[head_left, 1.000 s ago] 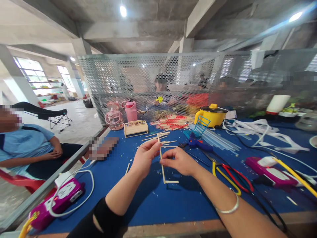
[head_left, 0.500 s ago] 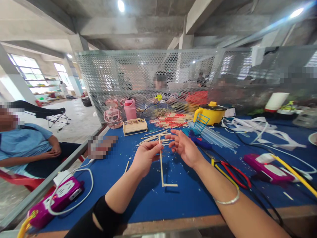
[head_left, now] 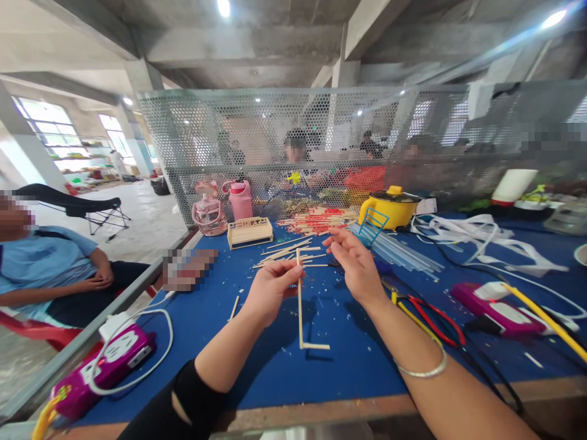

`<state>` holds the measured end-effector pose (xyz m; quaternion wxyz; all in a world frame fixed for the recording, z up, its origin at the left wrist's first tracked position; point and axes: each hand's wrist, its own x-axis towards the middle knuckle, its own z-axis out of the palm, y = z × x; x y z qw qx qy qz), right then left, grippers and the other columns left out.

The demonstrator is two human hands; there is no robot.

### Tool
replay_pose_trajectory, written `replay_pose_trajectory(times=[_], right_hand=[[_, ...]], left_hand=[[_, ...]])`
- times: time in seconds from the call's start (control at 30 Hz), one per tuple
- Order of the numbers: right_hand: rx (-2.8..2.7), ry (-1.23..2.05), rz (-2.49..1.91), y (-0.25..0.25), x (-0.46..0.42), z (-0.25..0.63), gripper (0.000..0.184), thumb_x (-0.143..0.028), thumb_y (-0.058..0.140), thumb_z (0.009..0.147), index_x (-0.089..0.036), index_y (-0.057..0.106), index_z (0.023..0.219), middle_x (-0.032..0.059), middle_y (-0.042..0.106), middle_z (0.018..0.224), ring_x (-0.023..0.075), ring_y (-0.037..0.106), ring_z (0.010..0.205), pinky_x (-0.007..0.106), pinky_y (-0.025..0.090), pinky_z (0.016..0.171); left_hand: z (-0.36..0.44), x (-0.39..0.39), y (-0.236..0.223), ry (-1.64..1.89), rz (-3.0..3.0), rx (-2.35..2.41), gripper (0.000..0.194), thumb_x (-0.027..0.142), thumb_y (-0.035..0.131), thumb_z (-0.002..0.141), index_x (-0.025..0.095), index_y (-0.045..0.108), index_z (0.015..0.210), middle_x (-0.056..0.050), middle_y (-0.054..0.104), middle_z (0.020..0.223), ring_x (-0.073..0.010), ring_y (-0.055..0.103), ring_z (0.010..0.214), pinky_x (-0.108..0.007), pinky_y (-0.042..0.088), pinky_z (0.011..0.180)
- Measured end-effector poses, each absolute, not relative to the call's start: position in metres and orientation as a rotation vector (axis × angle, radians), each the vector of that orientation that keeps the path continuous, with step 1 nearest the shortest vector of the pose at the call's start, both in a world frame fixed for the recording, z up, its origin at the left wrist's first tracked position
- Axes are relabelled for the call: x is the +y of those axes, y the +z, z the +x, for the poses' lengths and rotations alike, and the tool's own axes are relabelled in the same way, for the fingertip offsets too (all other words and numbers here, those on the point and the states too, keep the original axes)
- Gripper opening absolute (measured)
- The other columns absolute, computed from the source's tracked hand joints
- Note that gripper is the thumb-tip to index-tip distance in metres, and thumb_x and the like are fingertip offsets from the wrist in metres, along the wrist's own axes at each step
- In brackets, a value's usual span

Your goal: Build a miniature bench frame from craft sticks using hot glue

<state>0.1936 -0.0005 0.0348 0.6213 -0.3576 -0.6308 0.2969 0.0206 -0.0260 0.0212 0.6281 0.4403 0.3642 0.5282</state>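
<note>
My left hand [head_left: 271, 286] pinches a thin wooden stick frame [head_left: 300, 315] near its upper end. Its long stick runs down toward me, and a short stick joins it at the bottom, pointing right. Another short piece shows at the top; I cannot tell whether it is joined on. My right hand [head_left: 360, 269] hovers to the right of the frame, apart from it, fingers stretched forward and holding nothing visible. Loose wooden sticks [head_left: 279, 255] lie beyond my left hand. Just past my right hand stands a small blue rack [head_left: 373, 225], beside clear glue sticks [head_left: 408, 255].
Red-handled pliers [head_left: 435, 318] lie right of my right forearm. Purple power strips [head_left: 499, 311] sit on both sides. Behind are a small wooden box [head_left: 250, 232], pink bottles [head_left: 241, 200], a yellow pot [head_left: 394, 208] and a perforated metal screen [head_left: 257, 134]. A person in blue [head_left: 50, 263] sits left.
My right hand has moved slightly right and away from the stick frame, its fingers closer together than before. My left hand keeps its pinch, nearly still.
</note>
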Motion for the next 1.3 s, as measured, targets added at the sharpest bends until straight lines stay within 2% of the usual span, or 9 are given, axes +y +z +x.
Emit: replay_pose_trajectory(times=[0.17, 0.43, 0.6, 0.7, 0.87, 1.03, 1.1, 1.17, 1.3], right_hand=[[-1.487, 0.743, -0.834, 0.03, 0.0, 0.194, 0.038, -0.047, 0.052, 0.083, -0.018, 0.055, 0.109, 0.0033, 0.06, 0.085, 0.0154, 0.056, 0.08, 0.029, 0.044, 0.076], [-1.524, 0.648, -0.856, 0.028, 0.001, 0.193, 0.036, -0.044, 0.054, 0.082, -0.019, 0.053, 0.109, 0.0022, 0.058, 0.086, 0.0141, 0.054, 0.078, 0.027, 0.043, 0.075], [-1.426, 0.659, -0.948, 0.024, 0.012, 0.194, 0.032, -0.049, 0.053, 0.082, -0.018, 0.055, 0.089, 0.0004, 0.057, 0.074, 0.0127, 0.053, 0.068, 0.026, 0.043, 0.067], [-1.394, 0.588, -0.956, 0.02, 0.019, 0.198, 0.03, -0.049, 0.053, 0.082, -0.019, 0.055, 0.088, -0.0004, 0.058, 0.072, 0.012, 0.053, 0.066, 0.025, 0.043, 0.065], [-1.383, 0.567, -0.962, 0.015, 0.024, 0.201, 0.03, -0.048, 0.052, 0.083, -0.019, 0.055, 0.087, -0.0008, 0.059, 0.07, 0.0116, 0.053, 0.064, 0.025, 0.043, 0.064], [-1.448, 0.55, -0.965, 0.015, 0.023, 0.199, 0.03, -0.049, 0.05, 0.084, -0.019, 0.055, 0.088, -0.001, 0.057, 0.069, 0.0119, 0.053, 0.063, 0.025, 0.043, 0.063], [-1.467, 0.521, -0.973, 0.014, 0.024, 0.199, 0.03, -0.048, 0.049, 0.085, -0.019, 0.055, 0.088, -0.0009, 0.057, 0.068, 0.0119, 0.053, 0.063, 0.025, 0.043, 0.063], [-1.485, 0.498, -0.987, 0.014, 0.023, 0.201, 0.029, -0.047, 0.048, 0.086, -0.019, 0.056, 0.089, -0.0006, 0.057, 0.069, 0.012, 0.053, 0.062, 0.025, 0.043, 0.062], [-1.665, 0.409, -1.037, 0.015, 0.014, 0.196, 0.024, -0.04, 0.052, 0.085, -0.018, 0.06, 0.089, 0.0007, 0.06, 0.07, 0.0128, 0.054, 0.061, 0.025, 0.043, 0.059]], left_hand=[[0.021, -0.025, 0.017, 1.171, 1.016, 0.823, 0.038, 0.041, 0.078, 0.058, 0.015, 0.068, 0.084, 0.0, 0.063, 0.071, -0.0065, 0.054, 0.059, -0.018, 0.045, 0.054], [0.021, -0.023, 0.017, 1.158, 1.023, 0.844, 0.035, 0.039, 0.078, 0.059, 0.016, 0.068, 0.083, 0.001, 0.063, 0.071, -0.0065, 0.055, 0.059, -0.018, 0.046, 0.054], [0.01, -0.009, 0.006, 0.939, 1.078, 1.085, 0.03, 0.035, 0.079, 0.057, 0.012, 0.066, 0.072, 0.002, 0.059, 0.06, -0.0057, 0.052, 0.052, -0.02, 0.046, 0.055], [0.003, 0.001, -0.009, 0.784, 1.199, 1.262, 0.024, 0.029, 0.077, 0.059, 0.011, 0.064, 0.066, 0.003, 0.055, 0.052, -0.006, 0.05, 0.047, -0.022, 0.048, 0.055], [0.005, 0.009, -0.026, 0.806, 1.275, 1.388, 0.02, 0.026, 0.076, 0.06, 0.012, 0.061, 0.064, 0.003, 0.055, 0.05, -0.0073, 0.05, 0.045, -0.023, 0.048, 0.054], [-0.008, 0.004, -0.001, 0.951, 1.531, 1.566, 0.03, 0.043, 0.069, 0.066, 0.013, 0.067, 0.069, -0.002, 0.062, 0.055, -0.0119, 0.056, 0.049, -0.023, 0.044, 0.051], [-0.027, -0.004, 0.018, 1.15, 1.651, 1.676, 0.038, 0.049, 0.057, 0.074, 0.014, 0.068, 0.083, -0.004, 0.067, 0.066, -0.0135, 0.059, 0.052, -0.023, 0.044, 0.051], [-0.052, -0.019, 0.033, 1.233, 1.711, 1.801, 0.039, 0.048, 0.052, 0.078, 0.015, 0.067, 0.093, -0.005, 0.07, 0.075, -0.0148, 0.061, 0.056, -0.025, 0.044, 0.054], [-0.088, -0.067, 0.032, 0.803, 2.023, 2.051, 0.028, 0.041, 0.056, 0.076, 0.018, 0.07, 0.083, -0.005, 0.07, 0.074, -0.0198, 0.062, 0.068, -0.029, 0.043, 0.063]])
